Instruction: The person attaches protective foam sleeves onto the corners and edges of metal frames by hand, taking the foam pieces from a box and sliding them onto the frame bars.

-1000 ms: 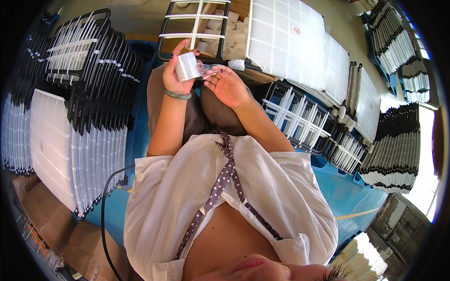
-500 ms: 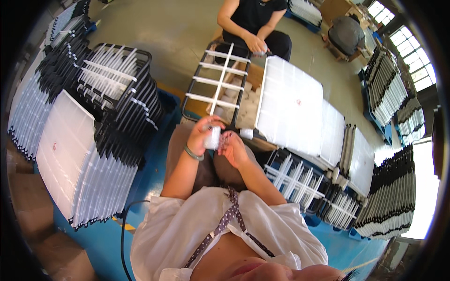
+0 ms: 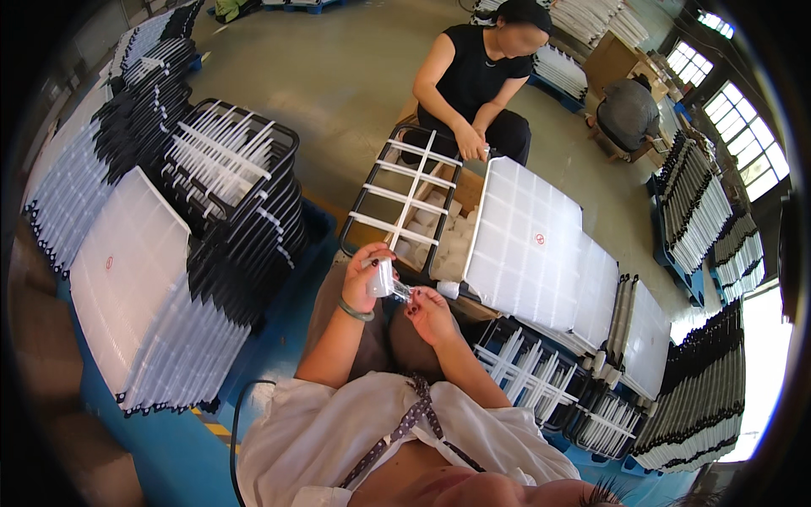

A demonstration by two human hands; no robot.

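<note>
My left hand [image 3: 361, 283] is closed around a small white plastic piece [image 3: 381, 279], held above my lap, with a bracelet on that wrist. A clear, shiny strip [image 3: 400, 292] runs from the white piece to my right hand [image 3: 432, 316], whose fingertips pinch its end. What the strip is made of is hard to tell. Just beyond my hands, a black wire frame with white crossbars [image 3: 411, 196] leans over an open box [image 3: 466, 190]. Many white rounded pieces [image 3: 459, 241] lie in that box.
A co-worker [image 3: 479, 93] in black sits across the box, hands together. White panels [image 3: 524, 245] are stacked to the right, more panels [image 3: 127, 279] and black frames [image 3: 228, 169] to the left. Another person [image 3: 627, 118] sits far right. Cartons [image 3: 84, 456] stand lower left.
My right hand has drawn slightly away from the white piece, and the clear strip shows stretched between my hands. The view has tilted up, bringing more of the co-worker in.
</note>
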